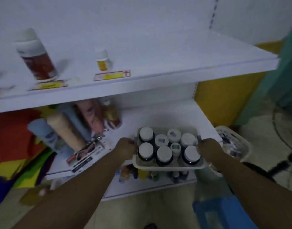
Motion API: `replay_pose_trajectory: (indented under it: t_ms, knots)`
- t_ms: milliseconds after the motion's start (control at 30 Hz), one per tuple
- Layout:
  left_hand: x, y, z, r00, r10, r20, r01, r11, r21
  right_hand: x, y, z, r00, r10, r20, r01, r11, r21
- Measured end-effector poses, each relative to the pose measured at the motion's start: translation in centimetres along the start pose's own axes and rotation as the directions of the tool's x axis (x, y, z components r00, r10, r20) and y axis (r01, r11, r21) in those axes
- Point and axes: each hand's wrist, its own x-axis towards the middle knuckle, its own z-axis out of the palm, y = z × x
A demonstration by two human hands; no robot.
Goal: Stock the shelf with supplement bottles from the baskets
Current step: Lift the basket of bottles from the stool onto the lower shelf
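Both forearms reach from lower frame | white metal shelf unit [158, 52], upper half, nearly bare, awaiting stock | white plastic basket [168, 166] of white-capped dark supplement bottles [164, 153], centre-right, resting on middle shelf's front edge, likely for unloading | left hand [126, 147] and right hand [208, 148] each curled closed on its end walls.

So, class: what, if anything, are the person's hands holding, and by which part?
Both hands grip the white plastic basket of white-capped bottles: left hand on its left side, right hand on its right side.
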Motion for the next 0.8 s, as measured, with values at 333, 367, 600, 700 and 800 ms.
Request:
replay_pose_trajectory:
  t_ms: [333,367,600,700,800]
  knots:
    - [7.6,-4.9,-9.2,0.99,-0.09,-0.106,0.087,0.996,-0.034,5.4,-11.3,9.3,0.987,-0.022,0.158,0.03,0.998,-0.051]
    - [8.2,-5.0,-9.5,0.992,-0.086,-0.092,0.084,0.996,-0.025,5.8,-11.7,9.8,0.987,-0.015,0.158,0.025,0.998,-0.056]
    - [10.4,-5.4,-10.2,0.99,-0.133,-0.038,0.133,0.991,-0.012,7.5,-12.4,11.8,0.996,-0.046,0.082,0.058,0.986,-0.159]
    - [10.3,-5.1,-10.1,0.987,-0.157,-0.04,0.158,0.987,0.011,7.6,-12.2,12.0,0.994,-0.073,0.081,0.087,0.98,-0.182]
    - [10.4,-4.6,-10.1,0.986,-0.164,-0.038,0.167,0.982,0.083,7.8,-12.3,11.8,0.987,-0.085,0.139,0.112,0.973,-0.201]
